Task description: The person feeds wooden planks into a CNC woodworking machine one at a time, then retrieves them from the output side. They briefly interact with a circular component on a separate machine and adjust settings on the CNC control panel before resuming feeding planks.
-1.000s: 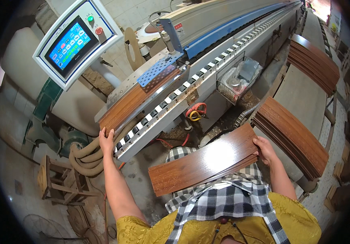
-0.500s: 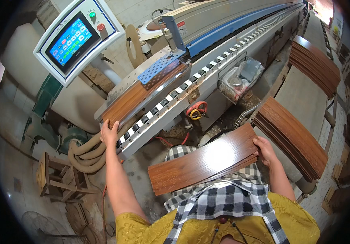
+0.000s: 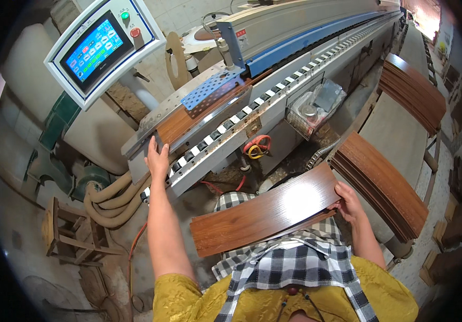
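A brown wood-grain plank (image 3: 180, 124) lies on the machine's infeed bed, its far part running under a blue perforated guard (image 3: 209, 90). My left hand (image 3: 157, 160) is at the near end of that plank, fingers stretched out and open; whether the fingertips touch it I cannot tell. Across my lap rests a small stack of glossy brown planks (image 3: 252, 214), over a black-and-white checked apron (image 3: 290, 273). My right hand (image 3: 352, 203) grips the right end of these planks, with the thumb on top and the fingers partly hidden at the edge.
A control panel (image 3: 97, 53) with a lit screen stands upper left. Along the machine runs a roller track (image 3: 225, 124), with a wire basket (image 3: 309, 110) and orange-handled scissors (image 3: 257, 146) hanging below. On my right, stacked planks (image 3: 384, 185) sit on a conveyor. A wooden stool (image 3: 78, 233) stands lower left.
The plank on the machine has slid farther in, under the guard. My left hand has followed it slightly up and right. My right hand still grips the lap planks, whose ends have shifted slightly.
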Demonstrator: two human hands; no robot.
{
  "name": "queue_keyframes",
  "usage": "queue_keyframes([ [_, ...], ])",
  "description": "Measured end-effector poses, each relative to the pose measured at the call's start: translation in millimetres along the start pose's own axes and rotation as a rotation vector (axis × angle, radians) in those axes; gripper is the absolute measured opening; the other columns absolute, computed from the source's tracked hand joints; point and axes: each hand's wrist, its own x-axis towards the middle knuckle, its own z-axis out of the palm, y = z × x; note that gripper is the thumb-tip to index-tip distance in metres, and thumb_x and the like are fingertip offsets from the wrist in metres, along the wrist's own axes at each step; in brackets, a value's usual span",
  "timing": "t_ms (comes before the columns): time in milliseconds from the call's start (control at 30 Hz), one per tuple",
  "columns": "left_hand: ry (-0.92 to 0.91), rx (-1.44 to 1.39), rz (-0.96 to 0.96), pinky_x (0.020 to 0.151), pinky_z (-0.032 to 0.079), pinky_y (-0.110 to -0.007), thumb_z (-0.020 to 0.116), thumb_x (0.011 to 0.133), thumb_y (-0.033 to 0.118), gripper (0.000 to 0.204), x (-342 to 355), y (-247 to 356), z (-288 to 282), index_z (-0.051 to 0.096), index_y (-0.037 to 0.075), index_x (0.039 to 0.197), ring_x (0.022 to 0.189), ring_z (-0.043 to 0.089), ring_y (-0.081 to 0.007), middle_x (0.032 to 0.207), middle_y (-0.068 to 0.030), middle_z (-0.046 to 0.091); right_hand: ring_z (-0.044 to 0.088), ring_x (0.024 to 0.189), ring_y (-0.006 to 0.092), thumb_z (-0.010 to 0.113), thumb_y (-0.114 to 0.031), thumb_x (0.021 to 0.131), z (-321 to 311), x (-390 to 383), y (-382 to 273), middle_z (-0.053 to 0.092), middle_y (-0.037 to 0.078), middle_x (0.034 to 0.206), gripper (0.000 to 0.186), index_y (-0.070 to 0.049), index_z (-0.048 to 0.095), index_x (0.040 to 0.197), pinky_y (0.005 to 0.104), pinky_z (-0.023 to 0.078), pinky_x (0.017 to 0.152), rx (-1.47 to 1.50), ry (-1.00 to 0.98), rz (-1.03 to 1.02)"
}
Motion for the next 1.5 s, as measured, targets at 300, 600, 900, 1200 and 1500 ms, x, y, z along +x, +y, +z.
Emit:
queue_keyframes([
  [300, -0.073, -0.677, 0.007, 0.103, 0.031, -0.030, 0.051, 0.092, 0.010, 0.048, -38.7, 13.0, -37.2, 0.035, 0.001, 0.137, 0.128, 0.038, -0.0198, 0.138, -0.0172, 0.040, 0.064, 0.072, 0.0176, 0.050, -0.025, 0.093, 7.7, 0.5, -18.3, 0.064, 0.009, 0.095, 0.038, -0.001, 0.047, 0.122, 0.0305, 0.055, 0.063, 0.200, -0.004, -0.170],
  [600, -0.245, 0.181, 0.438, 0.111, 0.016, -0.044, 0.063, 0.079, 0.039, 0.064, -109.8, 54.0, -83.5, 0.043, 0.015, 0.135, 0.137, 0.020, -0.0312, 0.146, -0.0123, 0.030, 0.066, 0.073, 0.0188, 0.049, -0.026, 0.094, 70.7, 55.7, -46.4, 0.064, 0.011, 0.095, 0.038, -0.002, 0.045, 0.124, 0.0283, 0.055, 0.064, 0.206, -0.141, -0.224],
  [900, -0.179, 0.516, 0.258, 0.110, 0.016, -0.046, 0.054, 0.084, 0.050, 0.062, -85.6, 4.3, -92.6, 0.045, 0.016, 0.134, 0.135, 0.027, -0.0297, 0.144, -0.0127, 0.034, 0.062, 0.098, 0.0302, 0.049, -0.028, 0.095, 152.2, 112.5, -36.3, 0.059, 0.019, 0.112, 0.039, -0.004, 0.046, 0.125, 0.0372, 0.053, 0.081, 0.402, -0.308, 0.034],
  [1200, -0.062, 0.602, 0.004, 0.106, 0.023, -0.048, 0.055, 0.081, 0.056, 0.068, -49.6, -7.8, -85.7, 0.047, 0.012, 0.132, 0.133, 0.030, -0.0317, 0.142, -0.0161, 0.036, 0.064, 0.081, 0.0154, 0.049, -0.019, 0.095, 84.4, 70.4, -27.8, 0.065, 0.012, 0.098, 0.031, -0.001, 0.051, 0.120, 0.0252, 0.051, 0.070, -0.191, -0.006, -0.249],
  [1500, -0.028, 0.612, -0.152, 0.104, 0.026, -0.048, 0.055, 0.076, 0.064, 0.076, -18.5, 9.6, -67.4, 0.049, 0.012, 0.131, 0.131, 0.033, -0.0323, 0.140, -0.0147, 0.039, 0.060, 0.093, 0.0198, 0.054, -0.018, 0.089, -8.1, 6.9, 30.0, 0.064, 0.013, 0.102, 0.033, 0.003, 0.055, 0.114, 0.0313, 0.046, 0.083, -0.845, 0.459, -0.402],
])
